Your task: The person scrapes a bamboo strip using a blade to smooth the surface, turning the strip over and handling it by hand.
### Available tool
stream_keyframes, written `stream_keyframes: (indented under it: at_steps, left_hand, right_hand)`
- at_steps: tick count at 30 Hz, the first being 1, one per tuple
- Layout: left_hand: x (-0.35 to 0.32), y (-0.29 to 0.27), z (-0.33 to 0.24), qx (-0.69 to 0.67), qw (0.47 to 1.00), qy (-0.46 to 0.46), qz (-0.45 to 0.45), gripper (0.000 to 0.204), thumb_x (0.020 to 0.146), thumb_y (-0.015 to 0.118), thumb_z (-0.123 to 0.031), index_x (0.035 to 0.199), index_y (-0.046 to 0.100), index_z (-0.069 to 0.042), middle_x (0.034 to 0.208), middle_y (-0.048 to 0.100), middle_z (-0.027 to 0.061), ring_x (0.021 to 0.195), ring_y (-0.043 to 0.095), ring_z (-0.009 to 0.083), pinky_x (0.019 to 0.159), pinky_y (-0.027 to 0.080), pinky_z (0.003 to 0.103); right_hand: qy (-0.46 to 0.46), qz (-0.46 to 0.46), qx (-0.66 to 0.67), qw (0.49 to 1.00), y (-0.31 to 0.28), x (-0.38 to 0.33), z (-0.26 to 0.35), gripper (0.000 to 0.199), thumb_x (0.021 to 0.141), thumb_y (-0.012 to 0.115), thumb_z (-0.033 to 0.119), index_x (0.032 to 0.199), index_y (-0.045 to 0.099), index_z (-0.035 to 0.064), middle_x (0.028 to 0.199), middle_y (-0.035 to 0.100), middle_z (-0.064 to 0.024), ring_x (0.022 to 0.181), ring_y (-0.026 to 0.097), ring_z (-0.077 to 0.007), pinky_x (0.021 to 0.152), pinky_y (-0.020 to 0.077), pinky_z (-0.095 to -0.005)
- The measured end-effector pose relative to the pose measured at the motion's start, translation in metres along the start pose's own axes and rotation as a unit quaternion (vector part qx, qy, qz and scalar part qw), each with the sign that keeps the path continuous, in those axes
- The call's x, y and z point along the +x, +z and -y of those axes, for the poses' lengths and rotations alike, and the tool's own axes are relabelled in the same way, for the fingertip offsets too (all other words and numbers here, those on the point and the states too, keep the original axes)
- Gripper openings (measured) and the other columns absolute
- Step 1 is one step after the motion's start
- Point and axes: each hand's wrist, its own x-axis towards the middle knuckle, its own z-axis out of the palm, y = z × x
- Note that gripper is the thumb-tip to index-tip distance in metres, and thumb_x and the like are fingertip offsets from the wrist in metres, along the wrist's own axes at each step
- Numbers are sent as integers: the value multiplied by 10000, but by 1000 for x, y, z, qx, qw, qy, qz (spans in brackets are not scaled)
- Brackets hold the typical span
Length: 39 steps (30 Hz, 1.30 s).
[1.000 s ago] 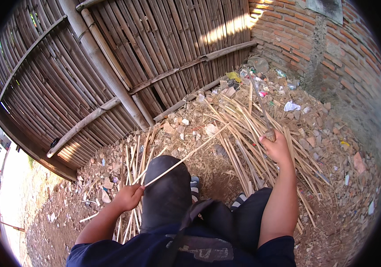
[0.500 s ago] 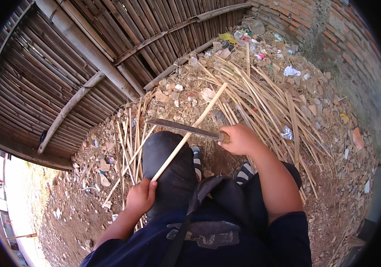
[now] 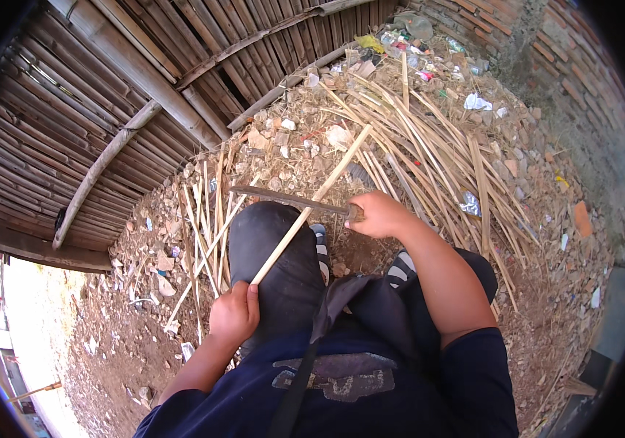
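My left hand (image 3: 233,315) is closed round the near end of a pale bamboo strip (image 3: 283,241). The strip slants up and away to the right, passing over my dark-trousered left knee (image 3: 257,226). In my right hand (image 3: 382,214) is the short wooden handle of a machete (image 3: 290,198), gripped in closed fingers. Its long dark blade points left and lies across the strip, a little beyond the knee. The fingers of both hands are partly hidden behind their backs.
Many split bamboo strips (image 3: 429,146) lie heaped ahead and to the right, with a smaller bunch (image 3: 206,226) by my left leg. A bamboo-slat wall (image 3: 42,160) rises at the left, a brick wall (image 3: 582,80) at the right. Rubble and litter cover the ground.
The machete and my right hand have shifted slightly left and nearer the strip, with the blade still across it. My left hand keeps its hold on the strip's near end.
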Motion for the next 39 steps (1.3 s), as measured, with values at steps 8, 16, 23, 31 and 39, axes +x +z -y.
stream_keyframes:
  at_steps: [8, 16, 23, 31, 39]
  left_hand:
    - [-6, 0, -3, 23, 1000, -10, 5, 298, 1044, 521, -274, 850, 523, -48, 674, 630, 230, 607, 633, 461, 545, 501, 558]
    - [-9, -26, -3, 17, 997, -47, 56, 332, 1026, 564, -348, 893, 575, -44, 696, 639, 226, 650, 641, 459, 600, 491, 552]
    - [-51, -42, 11, 74, 990, -83, 81, 398, 1017, 565, -432, 926, 586, -44, 656, 651, 195, 636, 666, 439, 580, 510, 550]
    - [-25, -9, -1, 76, 996, -19, 41, 393, 1028, 549, -390, 792, 520, -78, 659, 644, 179, 606, 653, 428, 573, 513, 551]
    - [-18, -9, 5, 52, 997, -32, 47, 398, 1010, 581, -402, 787, 529, -77, 625, 630, 190, 593, 645, 433, 572, 513, 548]
  right_hand:
    - [43, 32, -54, 997, -3, -7, 30, 229, 806, 727, 248, 997, 706, 123, 896, 722, -173, 907, 703, -386, 792, 553, -503]
    - [32, -16, -111, 993, -15, -19, 27, 229, 779, 710, 202, 998, 699, 135, 889, 724, -163, 901, 705, -373, 781, 556, -500]
    - [55, -36, -120, 991, -22, -20, 14, 239, 764, 706, 185, 996, 695, 128, 907, 722, -157, 921, 699, -375, 802, 551, -498]
    - [43, -12, -119, 992, -20, -27, 27, 280, 790, 706, 198, 1057, 708, 115, 924, 720, -179, 930, 694, -390, 813, 555, -497]
    - [192, -117, -3, 974, -42, -14, -21, 299, 838, 727, 247, 1077, 703, 70, 967, 724, -213, 945, 696, -383, 831, 548, -478]
